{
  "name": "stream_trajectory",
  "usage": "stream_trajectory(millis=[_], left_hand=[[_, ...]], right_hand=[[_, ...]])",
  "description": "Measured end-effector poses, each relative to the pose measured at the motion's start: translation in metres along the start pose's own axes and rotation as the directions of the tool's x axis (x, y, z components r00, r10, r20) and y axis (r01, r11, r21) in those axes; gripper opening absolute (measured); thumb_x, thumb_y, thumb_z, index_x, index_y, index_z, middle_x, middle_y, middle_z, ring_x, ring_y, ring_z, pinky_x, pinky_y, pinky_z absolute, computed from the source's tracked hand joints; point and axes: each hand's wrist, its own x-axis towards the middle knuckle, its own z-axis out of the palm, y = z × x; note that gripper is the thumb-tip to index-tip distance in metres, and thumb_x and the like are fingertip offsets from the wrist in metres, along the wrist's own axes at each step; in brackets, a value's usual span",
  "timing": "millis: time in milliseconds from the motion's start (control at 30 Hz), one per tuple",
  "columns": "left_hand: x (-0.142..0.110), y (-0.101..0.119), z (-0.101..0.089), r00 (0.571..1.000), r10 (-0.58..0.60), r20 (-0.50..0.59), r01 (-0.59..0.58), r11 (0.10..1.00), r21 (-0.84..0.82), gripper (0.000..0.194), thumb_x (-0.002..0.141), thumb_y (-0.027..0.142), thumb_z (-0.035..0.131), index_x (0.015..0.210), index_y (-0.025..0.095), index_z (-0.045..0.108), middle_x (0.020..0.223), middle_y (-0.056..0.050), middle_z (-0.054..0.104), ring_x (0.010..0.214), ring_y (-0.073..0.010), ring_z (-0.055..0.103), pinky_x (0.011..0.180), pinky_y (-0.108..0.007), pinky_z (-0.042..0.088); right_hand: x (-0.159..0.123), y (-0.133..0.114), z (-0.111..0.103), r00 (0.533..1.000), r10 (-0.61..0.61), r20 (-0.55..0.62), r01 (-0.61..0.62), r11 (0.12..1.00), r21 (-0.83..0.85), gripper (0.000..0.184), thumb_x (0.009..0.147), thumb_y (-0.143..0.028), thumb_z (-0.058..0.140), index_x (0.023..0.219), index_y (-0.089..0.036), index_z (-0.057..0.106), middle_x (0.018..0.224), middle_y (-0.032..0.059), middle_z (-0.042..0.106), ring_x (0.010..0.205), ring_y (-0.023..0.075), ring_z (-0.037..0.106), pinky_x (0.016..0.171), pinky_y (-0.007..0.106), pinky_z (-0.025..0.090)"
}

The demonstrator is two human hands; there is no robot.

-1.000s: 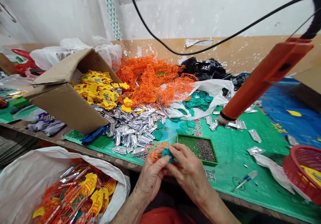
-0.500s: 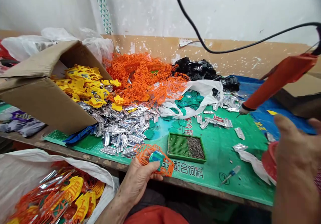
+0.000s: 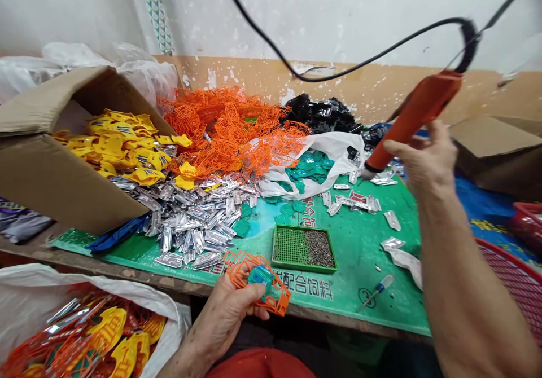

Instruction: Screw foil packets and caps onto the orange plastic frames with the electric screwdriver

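Observation:
My left hand point(image 3: 231, 313) is closed round an orange lattice part point(image 3: 243, 269) with a teal piece point(image 3: 260, 277) set in it, held at the near table edge. My right hand point(image 3: 421, 161) has its fingers wrapped round an orange electric screwdriver point(image 3: 412, 115) hanging on a black cable point(image 3: 296, 67), with its tip pointing down and left over the green mat point(image 3: 364, 259). A green tray point(image 3: 292, 246) of tiny screws lies on the mat just beyond my left hand.
A cardboard box point(image 3: 55, 177) of yellow parts point(image 3: 118, 144) lies at the left. Orange lattices point(image 3: 228, 127), silver pieces point(image 3: 199, 220), teal parts point(image 3: 311, 166) in a white bag and black parts point(image 3: 324, 113) are heaped behind. A small screwdriver point(image 3: 375, 291), a red basket point(image 3: 519, 276) and a bag point(image 3: 84, 333) of assembled parts are nearby.
My right hand left the orange part, swung out to the right, then rose and took hold of the hanging orange screwdriver. My left hand kept the part at the table edge.

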Motion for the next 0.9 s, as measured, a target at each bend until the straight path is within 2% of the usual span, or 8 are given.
stream_trajectory(millis=[67,133,200,300,467,533,667,900], left_hand=[[0.0,0.0,0.001,1.0,-0.019,0.01,0.02,1.0,-0.004,0.038,0.07,0.027,0.073,0.103,0.015,0.059,0.082,-0.006,0.071,0.068,-0.0172,0.067,0.05,-0.022,0.051],[0.001,0.0,0.001,0.999,-0.034,0.009,0.035,0.999,-0.022,0.04,0.069,0.027,0.074,0.104,0.015,0.059,0.083,-0.005,0.071,0.069,-0.0172,0.067,0.05,-0.022,0.051],[0.002,-0.001,0.0,0.999,-0.042,0.011,0.042,0.998,-0.046,0.041,0.069,0.026,0.073,0.106,0.016,0.058,0.084,-0.005,0.07,0.068,-0.0162,0.066,0.049,-0.022,0.051],[0.004,-0.002,0.0,0.998,-0.058,0.025,0.059,0.996,-0.072,0.039,0.07,0.024,0.072,0.105,0.016,0.058,0.082,-0.003,0.069,0.065,-0.0147,0.065,0.049,-0.021,0.05],[0.009,-0.005,0.003,0.996,-0.084,0.025,0.086,0.989,-0.118,0.035,0.07,0.024,0.074,0.099,0.016,0.058,0.08,-0.002,0.069,0.064,-0.0152,0.066,0.048,-0.022,0.051],[0.009,-0.006,0.005,0.996,-0.089,0.027,0.092,0.987,-0.129,0.033,0.07,0.024,0.074,0.098,0.017,0.058,0.08,-0.002,0.069,0.066,-0.0154,0.066,0.048,-0.022,0.052],[0.009,-0.01,0.007,0.993,-0.112,0.045,0.117,0.985,-0.124,0.033,0.072,0.024,0.073,0.1,0.017,0.058,0.079,-0.002,0.068,0.065,-0.0145,0.065,0.048,-0.021,0.051],[0.008,-0.013,0.01,0.99,-0.126,0.056,0.132,0.985,-0.113,0.032,0.072,0.026,0.073,0.098,0.017,0.058,0.085,-0.003,0.068,0.067,-0.0144,0.065,0.05,-0.022,0.052]], right_hand=[[-0.009,-0.011,0.022,0.988,0.053,0.148,-0.076,0.986,0.149,0.034,0.062,-0.015,0.077,0.094,-0.019,0.065,0.088,0.0038,0.069,0.072,0.0153,0.062,0.064,0.033,0.048],[-0.021,-0.025,0.038,0.959,0.099,0.267,-0.193,0.915,0.355,0.031,0.059,-0.011,0.077,0.085,-0.021,0.061,0.083,0.0001,0.066,0.072,0.0142,0.057,0.068,0.034,0.048],[-0.036,-0.041,0.047,0.943,0.108,0.316,-0.258,0.835,0.486,0.034,0.053,-0.009,0.079,0.078,-0.022,0.059,0.077,-0.0021,0.06,0.071,0.0135,0.052,0.067,0.032,0.045],[-0.061,-0.066,0.049,0.936,0.104,0.335,-0.275,0.811,0.516,0.036,0.049,-0.01,0.079,0.076,-0.02,0.058,0.072,-0.003,0.054,0.067,0.012,0.048,0.061,0.029,0.041],[-0.111,-0.089,0.035,0.835,0.165,0.525,-0.453,0.748,0.486,0.044,0.05,-0.012,0.075,0.091,-0.018,0.061,0.068,-0.0029,0.058,0.059,0.0127,0.051,0.052,0.028,0.04],[-0.133,-0.086,0.028,0.825,0.175,0.537,-0.462,0.756,0.464,0.037,0.054,-0.014,0.074,0.089,-0.018,0.062,0.066,-0.0027,0.059,0.057,0.0127,0.052,0.052,0.028,0.042],[-0.17,-0.066,0.017,0.814,0.23,0.534,-0.47,0.8,0.372,0.016,0.061,-0.02,0.074,0.072,-0.016,0.062,0.066,-0.0002,0.061,0.057,0.0136,0.054,0.055,0.031,0.045],[-0.189,-0.053,0.013,0.855,0.292,0.429,-0.476,0.772,0.422,0.018,0.056,-0.017,0.078,0.069,-0.015,0.066,0.065,-0.0006,0.063,0.056,0.014,0.057,0.058,0.032,0.046]])
